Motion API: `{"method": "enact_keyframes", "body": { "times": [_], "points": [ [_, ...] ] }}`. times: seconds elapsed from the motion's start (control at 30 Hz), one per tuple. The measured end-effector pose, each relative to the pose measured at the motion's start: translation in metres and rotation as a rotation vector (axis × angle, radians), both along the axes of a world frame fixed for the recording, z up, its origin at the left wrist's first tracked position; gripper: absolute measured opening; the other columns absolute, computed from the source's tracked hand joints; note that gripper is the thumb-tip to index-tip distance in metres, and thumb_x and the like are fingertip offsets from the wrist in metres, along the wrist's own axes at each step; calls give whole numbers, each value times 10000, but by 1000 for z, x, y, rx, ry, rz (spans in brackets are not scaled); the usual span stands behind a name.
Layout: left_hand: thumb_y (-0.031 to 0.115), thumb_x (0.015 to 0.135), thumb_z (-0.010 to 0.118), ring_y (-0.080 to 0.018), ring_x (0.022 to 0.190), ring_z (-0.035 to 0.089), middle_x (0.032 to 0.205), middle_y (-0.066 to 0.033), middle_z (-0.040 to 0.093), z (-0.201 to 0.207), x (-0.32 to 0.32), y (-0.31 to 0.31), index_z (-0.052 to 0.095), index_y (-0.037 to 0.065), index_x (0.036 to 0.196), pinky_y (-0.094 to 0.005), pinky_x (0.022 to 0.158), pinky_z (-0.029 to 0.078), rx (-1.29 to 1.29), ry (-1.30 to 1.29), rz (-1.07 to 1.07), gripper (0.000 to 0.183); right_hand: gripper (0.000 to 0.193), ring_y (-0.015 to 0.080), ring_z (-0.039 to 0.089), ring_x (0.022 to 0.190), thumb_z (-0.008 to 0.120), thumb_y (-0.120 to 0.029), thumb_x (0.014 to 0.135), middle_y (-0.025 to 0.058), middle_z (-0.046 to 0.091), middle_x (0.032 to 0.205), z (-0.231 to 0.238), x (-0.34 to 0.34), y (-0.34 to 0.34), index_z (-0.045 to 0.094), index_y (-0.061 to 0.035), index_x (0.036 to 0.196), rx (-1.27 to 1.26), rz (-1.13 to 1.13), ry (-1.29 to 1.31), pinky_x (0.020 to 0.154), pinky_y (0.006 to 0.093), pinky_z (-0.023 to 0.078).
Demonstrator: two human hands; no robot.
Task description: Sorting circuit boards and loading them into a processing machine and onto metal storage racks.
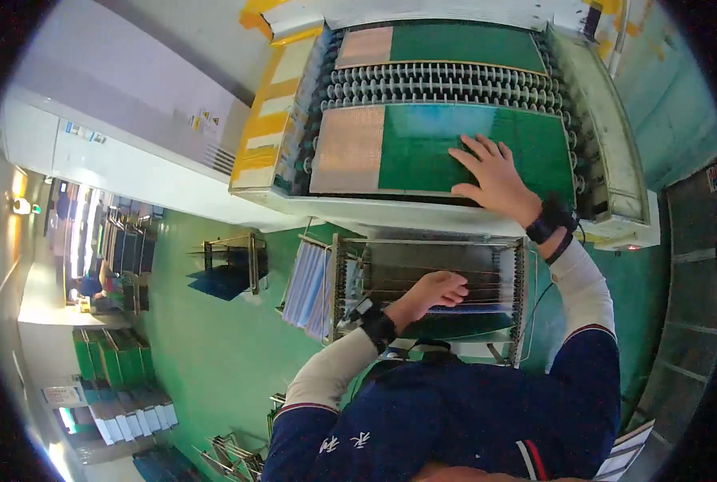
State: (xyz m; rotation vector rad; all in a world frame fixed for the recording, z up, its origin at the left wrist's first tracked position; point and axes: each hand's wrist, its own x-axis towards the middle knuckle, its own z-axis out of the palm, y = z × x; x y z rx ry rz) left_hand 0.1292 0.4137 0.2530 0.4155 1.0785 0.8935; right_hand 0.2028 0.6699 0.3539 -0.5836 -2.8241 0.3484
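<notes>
Over the near green circuit-board panel, my right hand lies with its fingers spread. This panel has a bare copper-coloured left part and rests on the roller conveyor of a machine. Lower down, my left hand is above a metal slotted rack that holds thin panels on edge. Its fingers are curled closed; whether anything is between them is hidden. A second green and copper panel sits farther in on the rollers.
The machine's side rail carries yellow tape. Beside the rack stands another rack with pale sheets. A rack with dark panels is on the green floor at left. Stacks of panels stand farther left. A cable hangs at right.
</notes>
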Motion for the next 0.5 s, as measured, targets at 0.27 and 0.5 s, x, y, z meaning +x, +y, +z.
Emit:
{"method": "enact_keyframes", "body": {
  "times": [0.27,0.5],
  "points": [
    [310,961,599,-152,883,650,1032,-83,686,-58,-37,-129,621,12,1165,-279,777,526,-239,237,380,362,676,395,314,1391,686,-478,820,144,378,1500,-18,-19,27,490,-174,1391,43,0,58,1077,619,265],
    [256,949,604,-152,842,650,995,-80,691,-74,-38,-197,628,-7,1140,-279,728,522,-267,290,552,326,596,388,334,1375,659,-443,853,137,406,1477,-23,-26,41,513,-163,1359,94,-52,90,1080,607,266]
  ]
}}
